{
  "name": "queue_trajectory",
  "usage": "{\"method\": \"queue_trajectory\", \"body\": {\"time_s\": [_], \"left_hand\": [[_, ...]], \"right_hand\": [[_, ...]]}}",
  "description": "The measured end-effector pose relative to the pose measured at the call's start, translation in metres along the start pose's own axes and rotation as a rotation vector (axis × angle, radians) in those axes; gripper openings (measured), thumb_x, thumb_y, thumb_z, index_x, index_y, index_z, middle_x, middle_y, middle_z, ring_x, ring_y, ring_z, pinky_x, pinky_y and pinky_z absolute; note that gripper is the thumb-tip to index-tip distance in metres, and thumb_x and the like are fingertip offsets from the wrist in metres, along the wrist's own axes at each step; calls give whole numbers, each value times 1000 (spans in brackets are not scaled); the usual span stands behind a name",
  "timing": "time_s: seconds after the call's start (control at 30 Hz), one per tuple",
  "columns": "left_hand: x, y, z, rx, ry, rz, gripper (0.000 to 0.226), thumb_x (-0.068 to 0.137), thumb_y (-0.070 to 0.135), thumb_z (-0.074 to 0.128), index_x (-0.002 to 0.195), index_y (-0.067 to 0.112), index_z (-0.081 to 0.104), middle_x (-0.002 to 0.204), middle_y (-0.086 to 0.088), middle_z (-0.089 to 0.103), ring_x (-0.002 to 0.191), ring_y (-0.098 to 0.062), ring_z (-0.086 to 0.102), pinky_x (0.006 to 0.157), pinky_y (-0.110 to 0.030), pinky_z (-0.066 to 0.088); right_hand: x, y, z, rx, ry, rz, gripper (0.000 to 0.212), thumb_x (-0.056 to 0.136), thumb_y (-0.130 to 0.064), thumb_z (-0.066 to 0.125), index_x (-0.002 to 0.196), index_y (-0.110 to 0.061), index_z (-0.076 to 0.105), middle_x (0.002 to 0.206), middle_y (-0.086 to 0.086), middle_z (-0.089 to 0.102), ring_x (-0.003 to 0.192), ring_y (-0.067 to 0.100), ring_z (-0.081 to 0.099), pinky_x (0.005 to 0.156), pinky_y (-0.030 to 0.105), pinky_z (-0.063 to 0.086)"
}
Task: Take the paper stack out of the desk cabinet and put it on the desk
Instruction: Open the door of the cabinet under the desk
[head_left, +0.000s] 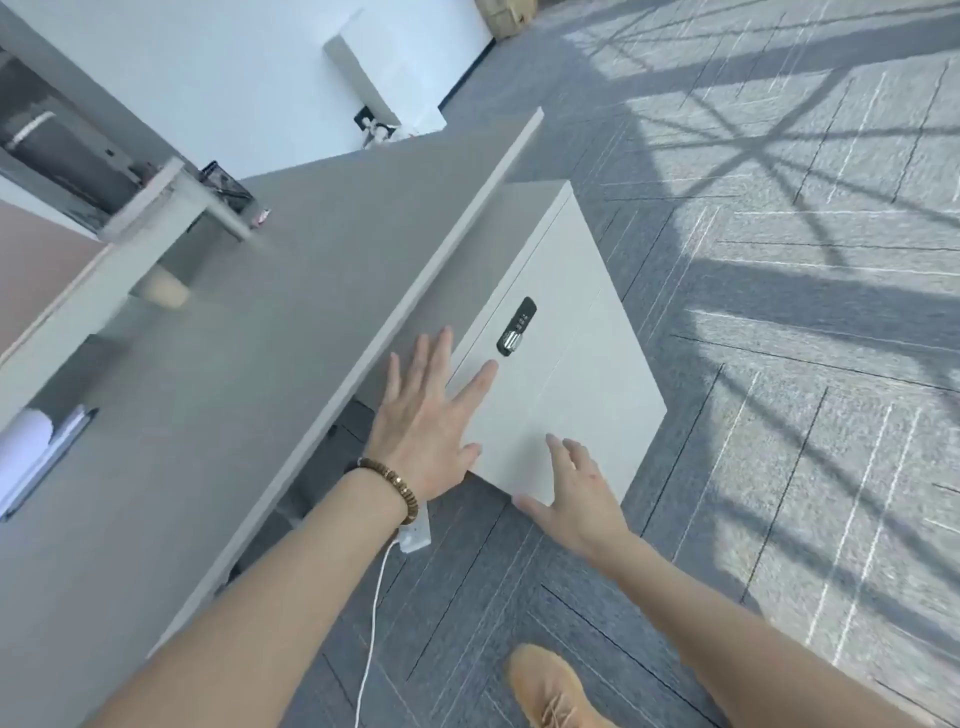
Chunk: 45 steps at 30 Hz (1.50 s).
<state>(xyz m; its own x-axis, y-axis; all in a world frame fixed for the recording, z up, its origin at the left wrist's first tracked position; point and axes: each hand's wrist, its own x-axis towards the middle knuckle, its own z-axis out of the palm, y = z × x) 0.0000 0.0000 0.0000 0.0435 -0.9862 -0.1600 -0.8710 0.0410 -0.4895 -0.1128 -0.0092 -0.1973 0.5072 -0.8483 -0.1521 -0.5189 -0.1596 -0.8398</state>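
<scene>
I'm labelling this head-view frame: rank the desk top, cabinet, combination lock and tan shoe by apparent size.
1. desk top
2. cabinet
3. tan shoe, partly cut off and nearer the camera, so its rank is unsure
4. combination lock

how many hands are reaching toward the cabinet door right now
2. The left hand, with a beaded bracelet on its wrist, spreads over the cabinet door's near edge below the lock. The right hand is at the door's lower corner. Both are open and empty.
</scene>
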Motion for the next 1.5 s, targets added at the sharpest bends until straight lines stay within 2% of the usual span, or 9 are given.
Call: {"method": "queue_trajectory", "body": {"time_s": [0.17, 0.4, 0.63, 0.87, 1.0, 1.2, 1.3, 1.43, 1.5], "left_hand": [[13, -13, 14, 65, -84, 11, 106, 73, 41, 78, 152, 36, 7, 159, -20, -25, 147, -49, -11, 118, -64, 10], [16, -19, 26, 84, -36, 60, 112, 67, 40, 84, 153, 32, 13, 160, -21, -19, 146, -52, -6, 115, -68, 16], [15, -16, 25, 92, -33, 30, 114, 64, 41, 86, 153, 33, 15, 161, -20, -17, 147, -51, -5, 116, -67, 17], [13, -8, 10, -39, -101, -37, 112, 65, 47, 82, 153, 42, 13, 158, -6, -33, 148, -40, -19, 120, -60, 6], [12, -3, -2, -102, -170, -80, 118, 59, 62, 78, 153, 44, 9, 156, 0, -40, 147, -32, -27, 121, -54, -2], [9, 9, -12, -150, -203, -169, 124, 54, 69, 75, 153, 43, 6, 157, -2, -39, 148, -33, -25, 120, -54, -2], [9, 17, -12, -200, -185, -217, 128, 49, 74, 71, 154, 42, 5, 159, -4, -34, 148, -35, -23, 121, -56, 0], [5, 22, -7, -224, -135, -240, 132, 48, 77, 68, 154, 41, -1, 160, -6, -32, 149, -35, -22, 121, -56, 0], [5, 23, -6, -220, -117, -253, 134, 46, 79, 67, 154, 41, -3, 161, -7, -30, 149, -36, -21, 121, -56, 1]], "right_hand": [[16, 1, 36, 173, 51, -14, 111, 79, -50, 73, 159, -19, 2, 165, 15, 6, 154, 28, 12, 120, 44, 30], [43, -9, 57, 224, 191, 20, 128, 68, -48, 78, 155, -18, -11, 164, 22, -2, 155, 32, -2, 125, 43, 18], [38, -7, 41, 59, 197, 2, 135, 58, -52, 76, 157, -5, -2, 165, 18, 2, 154, 30, 5, 124, 44, 17], [2, 21, -7, 116, 109, -141, 123, 64, -42, 75, 159, -31, -3, 167, 7, -3, 155, 25, 8, 120, 38, 29], [-19, 48, -46, 81, 75, -195, 106, 63, -42, 71, 154, -44, 17, 167, -2, -1, 151, 21, 21, 105, 35, 47], [-37, 86, -120, -37, -82, -198, 99, 62, -44, 67, 150, -48, 22, 167, -11, 5, 149, 16, 30, 108, 33, 42], [-43, 97, -165, -132, -180, -172, 100, 65, -34, 67, 151, -50, 18, 167, -15, 9, 144, 12, 37, 105, 29, 41], [-45, 112, -228, -261, -228, -88, 98, 74, -11, 67, 150, -52, 20, 151, -22, 34, 99, 4, 63, 88, 30, 54], [-39, 115, -252, -335, -192, -35, 94, 74, -13, 65, 151, -46, 22, 146, -8, 50, 110, 19, 63, 89, 35, 57]]}}
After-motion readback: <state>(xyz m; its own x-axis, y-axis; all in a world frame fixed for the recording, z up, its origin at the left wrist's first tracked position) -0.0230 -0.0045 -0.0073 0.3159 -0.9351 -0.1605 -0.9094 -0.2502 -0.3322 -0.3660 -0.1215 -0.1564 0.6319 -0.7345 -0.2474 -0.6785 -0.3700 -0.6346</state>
